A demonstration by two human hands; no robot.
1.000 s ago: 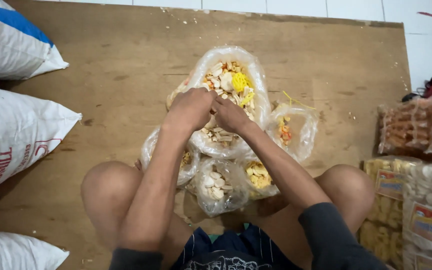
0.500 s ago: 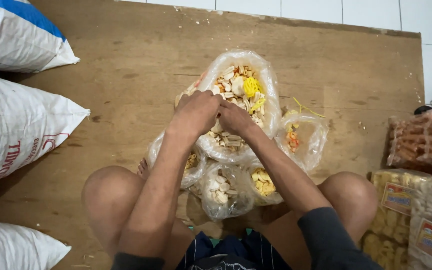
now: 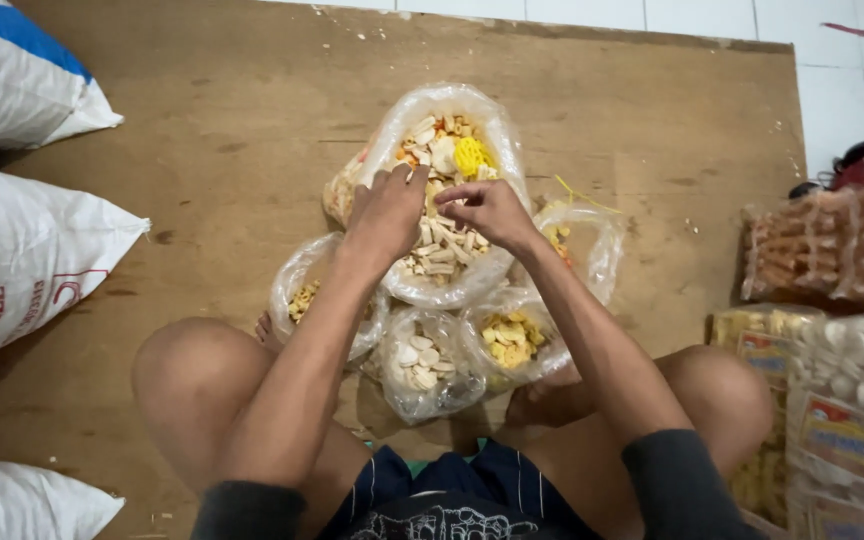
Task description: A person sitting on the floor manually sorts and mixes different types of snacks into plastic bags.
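1. Nearest the camera: the person sits cross-legged on a wooden board (image 3: pixel 202 150), knees spread, dark shorts and dark sleeves in view

2. Landmark: the large clear bag (image 3: pixel 447 190) of mixed crackers, lying open-mouthed on the board ahead of the knees. Just nearer than it, between it and the legs, lie three small bags: a bag of pale yellow bits (image 3: pixel 307 295) to its near left, a bag of white round chips (image 3: pixel 422 365) directly below, and a bag of yellow chips (image 3: pixel 510 340) to its near right

3. Left hand (image 3: pixel 384 212): palm down on the large bag's left side, fingers loosely spread over the crackers and film; no firm grasp is evident

4. Right hand (image 3: pixel 492 208): over the bag's middle, fingertips drawn narrow as if pinching film or a cracker; which one cannot be told from this view

5. Judgement: the step in hand appears to be sorting or gathering at the large bag's opening. A next move would call for a secure pinch on the thin film and a steadying left hand

6. Beyond the bag: a yellow band bundle (image 3: pixel 472 155) among the crackers; a fourth small bag (image 3: pixel 582 245) to its right

7. Further out: white sacks (image 3: pixel 32 260) left of the bag, packed snack stock (image 3: pixel 842 400) to its right
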